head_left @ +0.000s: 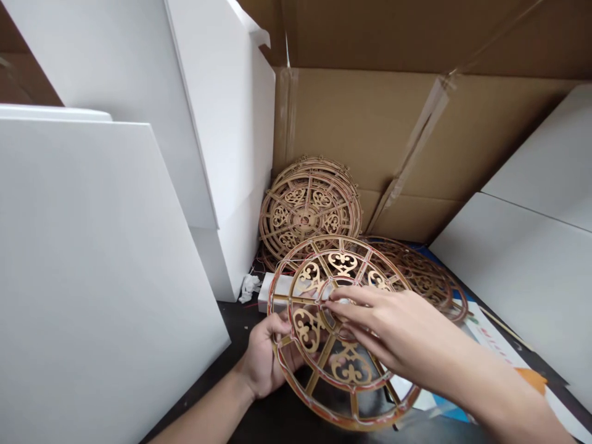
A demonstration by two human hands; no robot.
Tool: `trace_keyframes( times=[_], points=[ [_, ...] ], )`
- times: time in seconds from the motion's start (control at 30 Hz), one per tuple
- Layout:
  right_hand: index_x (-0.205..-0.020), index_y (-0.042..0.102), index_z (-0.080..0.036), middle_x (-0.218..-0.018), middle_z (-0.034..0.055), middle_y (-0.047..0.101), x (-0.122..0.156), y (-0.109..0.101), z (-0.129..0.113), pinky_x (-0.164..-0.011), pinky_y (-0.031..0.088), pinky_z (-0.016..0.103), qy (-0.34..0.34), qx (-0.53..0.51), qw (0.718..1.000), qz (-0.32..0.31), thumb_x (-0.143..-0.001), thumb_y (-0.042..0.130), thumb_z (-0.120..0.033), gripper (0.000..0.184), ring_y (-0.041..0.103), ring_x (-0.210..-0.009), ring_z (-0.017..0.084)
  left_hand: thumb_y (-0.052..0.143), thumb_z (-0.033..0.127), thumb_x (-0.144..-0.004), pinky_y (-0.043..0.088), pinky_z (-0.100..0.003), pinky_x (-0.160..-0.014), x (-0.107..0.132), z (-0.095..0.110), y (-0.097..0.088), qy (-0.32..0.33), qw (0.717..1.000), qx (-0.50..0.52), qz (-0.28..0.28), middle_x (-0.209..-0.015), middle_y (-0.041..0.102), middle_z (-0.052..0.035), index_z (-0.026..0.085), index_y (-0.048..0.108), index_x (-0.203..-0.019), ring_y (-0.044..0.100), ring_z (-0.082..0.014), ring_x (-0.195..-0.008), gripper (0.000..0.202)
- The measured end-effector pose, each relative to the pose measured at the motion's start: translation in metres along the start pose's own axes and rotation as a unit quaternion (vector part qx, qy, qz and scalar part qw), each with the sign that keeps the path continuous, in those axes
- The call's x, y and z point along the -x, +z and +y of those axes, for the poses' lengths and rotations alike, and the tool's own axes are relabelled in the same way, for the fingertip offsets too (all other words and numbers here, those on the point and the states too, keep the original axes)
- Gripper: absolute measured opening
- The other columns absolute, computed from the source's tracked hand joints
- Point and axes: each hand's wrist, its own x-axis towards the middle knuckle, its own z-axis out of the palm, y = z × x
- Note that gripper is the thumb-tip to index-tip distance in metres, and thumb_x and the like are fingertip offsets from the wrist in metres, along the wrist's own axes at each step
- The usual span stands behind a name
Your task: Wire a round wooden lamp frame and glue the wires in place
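Note:
A round, gold-coloured openwork wheel (308, 330) with spokes, scroll ornaments and reddish edges is tilted up in front of me. My left hand (266, 354) grips its left rim, thumb on the near face and fingers behind. Over the hub reaches my right hand (398, 327), its fingertips pressed together at the inner ring; anything small between them is hidden. Behind the wheel, a stack of similar openwork discs (308, 203) leans against the cardboard. More such discs (420, 271) lie at the back right, partly covered by the held wheel.
White panels stand at the left (92, 246) and right (522, 246), with a cardboard wall (351, 129) behind. A small white box (268, 296) and crumpled tissue (250, 287) lie on the dark table (203, 394). Printed paper (490, 333) lies beneath my right forearm.

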Motion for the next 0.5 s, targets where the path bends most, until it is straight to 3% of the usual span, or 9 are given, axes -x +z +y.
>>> trace_keyframes(
  times=[0.13, 0.37, 0.5],
  points=[
    [-0.121, 0.066, -0.024, -0.112, 0.0056, 0.072, 0.01, -0.007, 0.014, -0.075, 0.057, 0.032, -0.007, -0.004, 0.999, 0.04, -0.1, 0.046, -0.02, 0.03, 0.07, -0.095, 0.019, 0.059, 0.023, -0.078, 0.05, -0.042, -0.095, 0.0, 0.001, -0.001, 0.004, 1.0, -0.008, -0.005, -0.105, 0.074, -0.012, 0.012, 0.067, -0.118, 0.071, -0.0282, -0.097, 0.042],
    [-0.12, 0.064, -0.034, -0.108, 0.0003, 0.067, 0.011, -0.007, 0.015, -0.063, 0.052, 0.031, 0.004, -0.002, 1.0, 0.007, -0.095, 0.055, -0.018, 0.031, 0.068, -0.081, 0.018, 0.058, 0.023, -0.079, 0.05, -0.041, -0.095, 0.001, 0.001, 0.0, 0.0, 1.0, -0.01, -0.014, -0.106, 0.074, -0.0119, 0.012, 0.066, -0.121, 0.072, -0.0274, -0.096, 0.044],
    [-0.118, 0.066, -0.034, -0.103, 0.0001, 0.064, 0.006, -0.006, 0.01, -0.058, 0.048, 0.03, 0.013, 0.005, 1.0, -0.021, -0.093, 0.059, -0.017, 0.031, 0.066, -0.077, 0.018, 0.06, 0.023, -0.079, 0.05, -0.041, -0.096, 0.001, 0.001, -0.001, 0.0, 1.0, -0.005, -0.01, -0.106, 0.074, -0.0115, 0.013, 0.067, -0.119, 0.071, -0.0275, -0.097, 0.042]
  ],
)
